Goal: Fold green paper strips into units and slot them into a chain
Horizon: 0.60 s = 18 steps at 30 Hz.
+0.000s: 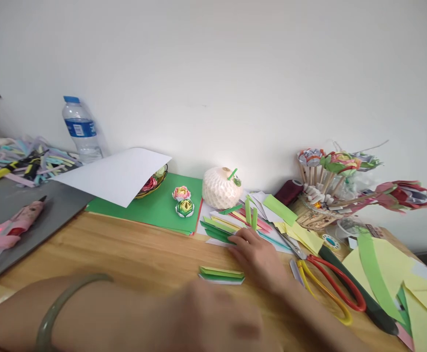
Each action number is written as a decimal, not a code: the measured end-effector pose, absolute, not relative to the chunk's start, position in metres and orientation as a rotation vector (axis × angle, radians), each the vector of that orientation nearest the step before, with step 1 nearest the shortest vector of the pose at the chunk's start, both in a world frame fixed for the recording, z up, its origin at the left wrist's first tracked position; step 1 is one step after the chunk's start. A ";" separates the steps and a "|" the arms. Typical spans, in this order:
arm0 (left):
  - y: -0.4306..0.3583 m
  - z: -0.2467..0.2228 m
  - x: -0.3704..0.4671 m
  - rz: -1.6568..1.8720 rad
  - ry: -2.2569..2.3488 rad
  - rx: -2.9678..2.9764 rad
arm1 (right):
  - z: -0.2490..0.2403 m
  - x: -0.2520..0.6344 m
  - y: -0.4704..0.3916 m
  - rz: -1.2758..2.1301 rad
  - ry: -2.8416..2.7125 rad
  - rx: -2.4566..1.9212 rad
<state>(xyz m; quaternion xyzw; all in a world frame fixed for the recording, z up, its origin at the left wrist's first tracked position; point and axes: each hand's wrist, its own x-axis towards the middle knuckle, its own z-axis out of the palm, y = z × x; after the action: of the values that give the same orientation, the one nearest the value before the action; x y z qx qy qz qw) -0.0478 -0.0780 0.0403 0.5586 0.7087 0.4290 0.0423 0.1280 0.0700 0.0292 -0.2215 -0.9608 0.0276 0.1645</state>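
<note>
My right hand (258, 255) reaches into a pile of folded paper strips, its fingertips closed at the end of a dark green paper strip (215, 231). My left hand (217, 318) is in the foreground, smeared by motion, so its fingers cannot be made out. A bangle (55, 305) circles the left forearm. Just beyond that hand, a separate stack of folded green and white strips (221, 275) lies on the wooden table (155, 252). Behind the pile sits a white textured ball (222, 188) with a green strip on it.
Scissors (332, 286) with red and yellow handles lie at right, near paper sheets (374, 269) and a jar (310, 215) of paper flowers. Two small paper flowers (184, 201) rest on green card (162, 215). Further left are white paper (118, 173), a bottle (79, 129) and a pink glue gun (17, 227).
</note>
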 end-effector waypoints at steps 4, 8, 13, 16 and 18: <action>-0.050 0.068 -0.059 0.702 1.613 2.206 | 0.044 0.143 0.061 0.402 -2.829 -0.605; -0.047 0.066 -0.062 0.297 1.597 2.153 | 0.050 0.154 0.045 0.593 -2.889 -0.676; -0.047 0.040 -0.061 0.318 1.606 2.158 | 0.034 0.155 0.039 0.648 -2.837 -0.721; -0.042 0.032 -0.064 0.415 1.599 2.145 | 0.026 0.154 0.041 0.644 -2.792 -0.714; -0.039 0.029 -0.066 0.447 1.603 2.119 | 0.024 0.154 0.041 0.630 -2.769 -0.700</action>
<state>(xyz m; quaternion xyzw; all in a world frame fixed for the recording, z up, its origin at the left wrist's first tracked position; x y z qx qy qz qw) -0.0662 -0.0395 0.0287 0.7669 0.5801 0.1617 0.2215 0.1536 0.0408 0.0237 -0.2380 -0.9412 0.2141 0.1080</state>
